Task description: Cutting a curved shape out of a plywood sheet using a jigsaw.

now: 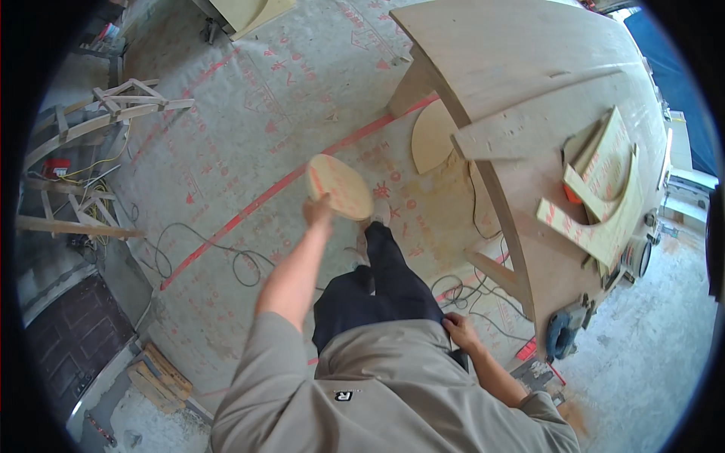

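Note:
My left hand [318, 211] is closed on the near left edge of a round, pale plywood disc [341, 186] with faint red marks on it. The disc is held out in front of me over the covered floor, above my feet. At the right side of my waist, my right hand [460, 331] rests against my dark trousers [377, 291] with its fingers curled. Something dark shows just below it. Whether those fingers hold cloth or another thing is hidden.
On my right stands a large curved wooden table [521, 113] bearing cut plywood offcuts [593, 196] and a blue power tool [560, 332]. A rounded board [436, 140] leans beneath it. Cables [245, 260] snake over the floor. Curved wooden frames [113, 113] stand left.

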Action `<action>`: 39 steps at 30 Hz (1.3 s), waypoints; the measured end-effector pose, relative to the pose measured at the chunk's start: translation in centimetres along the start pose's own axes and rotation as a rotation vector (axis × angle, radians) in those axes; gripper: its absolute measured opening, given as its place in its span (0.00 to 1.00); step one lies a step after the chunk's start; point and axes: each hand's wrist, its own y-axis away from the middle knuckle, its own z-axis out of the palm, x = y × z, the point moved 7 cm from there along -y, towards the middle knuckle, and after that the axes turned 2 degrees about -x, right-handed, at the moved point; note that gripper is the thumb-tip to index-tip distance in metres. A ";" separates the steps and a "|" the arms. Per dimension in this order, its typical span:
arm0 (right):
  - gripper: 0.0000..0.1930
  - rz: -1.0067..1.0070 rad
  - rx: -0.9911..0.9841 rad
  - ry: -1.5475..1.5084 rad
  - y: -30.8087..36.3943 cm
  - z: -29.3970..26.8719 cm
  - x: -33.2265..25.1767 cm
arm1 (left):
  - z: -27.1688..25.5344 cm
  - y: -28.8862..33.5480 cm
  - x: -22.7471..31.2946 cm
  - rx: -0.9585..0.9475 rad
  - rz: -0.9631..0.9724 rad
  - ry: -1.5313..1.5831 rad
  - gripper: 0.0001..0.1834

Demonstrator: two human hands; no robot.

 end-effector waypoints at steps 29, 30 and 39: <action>0.28 -0.463 0.095 0.538 -20.0 8.2 -34.5 | -44.1 -9.3 18.4 -0.180 -0.316 -0.211 0.33; 0.28 -0.504 0.127 0.571 -20.3 9.1 -38.4 | -46.5 -9.6 20.5 -0.083 -0.324 -0.227 0.33; 0.23 -0.998 0.122 1.072 -28.3 17.2 -70.3 | -52.5 -19.0 30.4 0.006 -0.232 -0.041 0.30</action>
